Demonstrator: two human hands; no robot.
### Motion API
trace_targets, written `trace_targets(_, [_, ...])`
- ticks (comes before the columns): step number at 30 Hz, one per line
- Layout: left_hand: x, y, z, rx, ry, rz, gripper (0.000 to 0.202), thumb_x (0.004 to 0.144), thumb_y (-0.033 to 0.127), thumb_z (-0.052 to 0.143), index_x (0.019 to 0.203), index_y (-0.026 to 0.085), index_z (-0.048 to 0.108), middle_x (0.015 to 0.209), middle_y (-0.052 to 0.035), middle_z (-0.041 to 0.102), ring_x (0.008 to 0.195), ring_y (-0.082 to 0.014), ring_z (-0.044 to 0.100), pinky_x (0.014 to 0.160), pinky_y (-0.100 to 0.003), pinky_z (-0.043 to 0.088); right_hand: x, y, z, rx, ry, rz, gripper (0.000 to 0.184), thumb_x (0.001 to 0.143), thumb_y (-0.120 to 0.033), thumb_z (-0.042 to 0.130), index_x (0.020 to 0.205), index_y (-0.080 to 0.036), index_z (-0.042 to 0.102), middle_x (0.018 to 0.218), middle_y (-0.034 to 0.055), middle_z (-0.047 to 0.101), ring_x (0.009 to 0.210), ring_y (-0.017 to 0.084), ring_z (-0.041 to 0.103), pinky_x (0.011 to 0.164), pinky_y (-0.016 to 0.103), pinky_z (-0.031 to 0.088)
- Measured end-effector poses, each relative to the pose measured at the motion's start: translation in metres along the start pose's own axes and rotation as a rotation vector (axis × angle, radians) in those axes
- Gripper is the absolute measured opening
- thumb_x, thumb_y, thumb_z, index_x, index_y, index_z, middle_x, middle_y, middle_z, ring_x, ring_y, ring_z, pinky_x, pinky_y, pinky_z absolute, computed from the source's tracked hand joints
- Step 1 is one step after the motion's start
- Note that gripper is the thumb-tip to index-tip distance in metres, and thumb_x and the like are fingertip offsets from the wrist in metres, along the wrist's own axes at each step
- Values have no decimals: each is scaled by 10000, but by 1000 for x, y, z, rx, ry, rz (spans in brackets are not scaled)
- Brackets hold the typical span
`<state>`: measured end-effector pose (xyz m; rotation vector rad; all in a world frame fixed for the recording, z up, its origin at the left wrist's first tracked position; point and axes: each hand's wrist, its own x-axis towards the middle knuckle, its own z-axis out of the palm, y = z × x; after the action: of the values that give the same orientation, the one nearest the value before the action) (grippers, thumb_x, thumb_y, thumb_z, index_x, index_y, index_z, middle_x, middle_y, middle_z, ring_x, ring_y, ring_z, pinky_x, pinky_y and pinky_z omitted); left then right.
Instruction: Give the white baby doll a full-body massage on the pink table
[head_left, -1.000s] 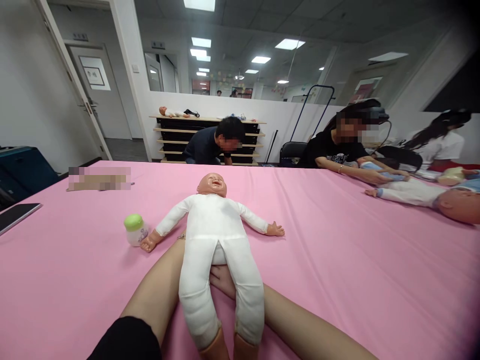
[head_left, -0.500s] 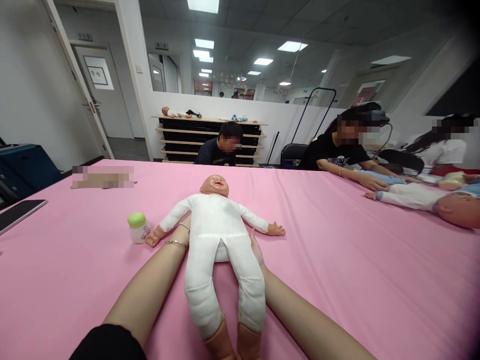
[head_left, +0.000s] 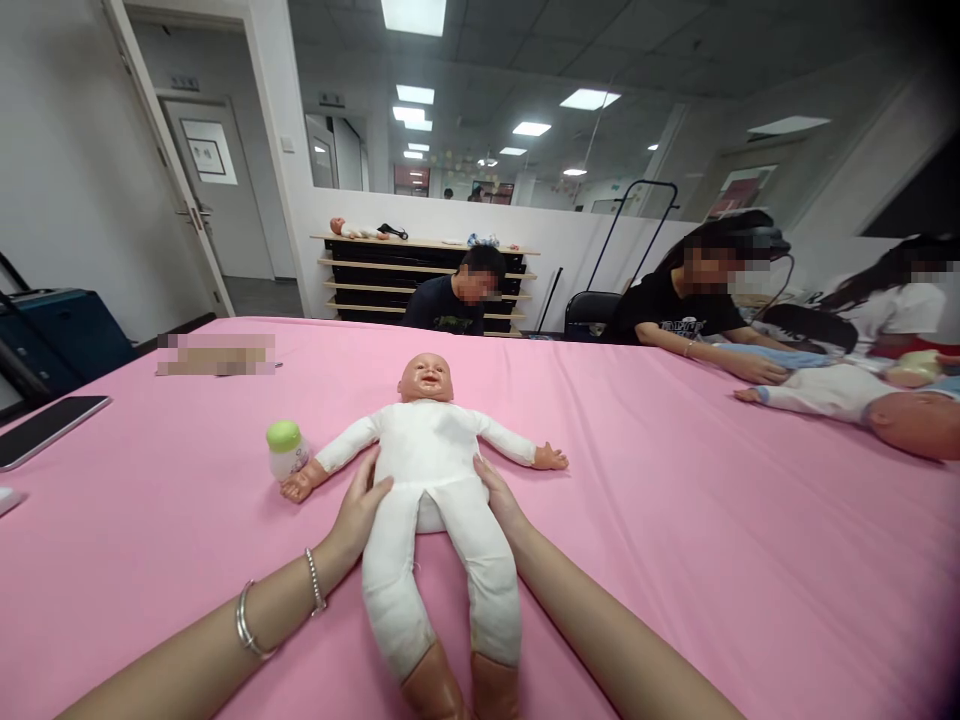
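Nearby, a green-capped bottle (head_left: 287, 449) stands left (just beside the doll's arm); my left hand (head_left: 360, 508) and right hand (head_left: 499, 500) lie open-fingered, cupping the doll (head_left: 431, 470) at its waist.

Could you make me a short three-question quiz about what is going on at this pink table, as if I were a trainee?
1. True or false: the doll lies face up on the pink table.
2. Where does the left hand rest? A) on the small green-capped bottle B) against the doll's side at the waist C) on the phone
3. Fill in: the right hand touches the doll's other ____.

Key:
1. True; its face points up and its arms are spread.
2. B; the bottle stands apart, beside the doll's hand.
3. Side, at the waist, so both hands flank the body.
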<state>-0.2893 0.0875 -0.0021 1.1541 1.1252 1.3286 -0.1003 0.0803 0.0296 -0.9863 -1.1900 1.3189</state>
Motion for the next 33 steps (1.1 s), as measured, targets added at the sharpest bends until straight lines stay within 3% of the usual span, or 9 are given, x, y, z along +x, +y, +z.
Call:
trace_targets(3, [-4, -2, -1, 123, -78, 15, 620, 780, 336, 530, 1357, 215, 337, 1469, -37, 257, 1357, -212, 218, 1134, -365, 195, 3, 6, -5, 264, -100, 112, 524, 821, -417, 528, 1259, -135, 462, 1239, 114, 550, 1135, 261, 528, 958, 386, 430])
trace_targets(5, [-2, -3, -2, 207, -93, 28, 627, 794, 362, 513, 1369, 201, 324, 1471, -44, 249, 1359, -209, 210, 1137, -363, 177, 5, 10, -8, 290, -69, 143, 541, 786, -408, 583, 1255, -167, 461, 1239, 97, 554, 1130, 267, 534, 963, 421, 434])
trace_targets(9, [1, -4, -4, 304, -86, 61, 616, 817, 399, 484, 1374, 190, 325, 1460, -46, 274, 1355, -203, 221, 1137, -361, 175, 10, 16, -13, 219, -30, 114, 524, 779, -457, 584, 1210, -175, 494, 1231, 93, 561, 1131, 256, 536, 974, 418, 427])
trace_targets(15, [1, -2, -5, 279, -115, 49, 608, 830, 438, 450, 1375, 197, 327, 1464, -27, 261, 1358, -199, 210, 1136, -353, 179, 14, 20, -16, -23, 78, 80, 565, 762, -503, 589, 1226, -206, 466, 1277, 80, 521, 1186, 241, 486, 1025, 416, 368])
trace_targets(21, [3, -5, -6, 259, -93, 51, 592, 838, 417, 445, 1368, 176, 335, 1458, -44, 277, 1356, -195, 221, 1135, -354, 185, 6, 14, -13, -161, 69, 37, 546, 787, -501, 552, 1243, -220, 446, 1309, 80, 485, 1214, 230, 452, 1028, 381, 353])
trace_targets(27, [5, -7, -7, 286, -72, 80, 578, 830, 432, 466, 1345, 186, 378, 1443, -52, 311, 1348, -202, 241, 1131, -354, 194, 9, 18, -17, -150, 81, 26, 526, 775, -501, 553, 1214, -221, 473, 1312, 79, 483, 1234, 227, 432, 1045, 385, 330])
trace_targets(33, [3, -2, -8, 274, -77, 86, 562, 828, 433, 464, 1333, 195, 397, 1438, -41, 324, 1343, -195, 258, 1132, -338, 189, 8, 15, -17, -115, 96, -8, 457, 791, -472, 528, 1187, -246, 497, 1266, 56, 527, 1197, 221, 474, 1003, 370, 384])
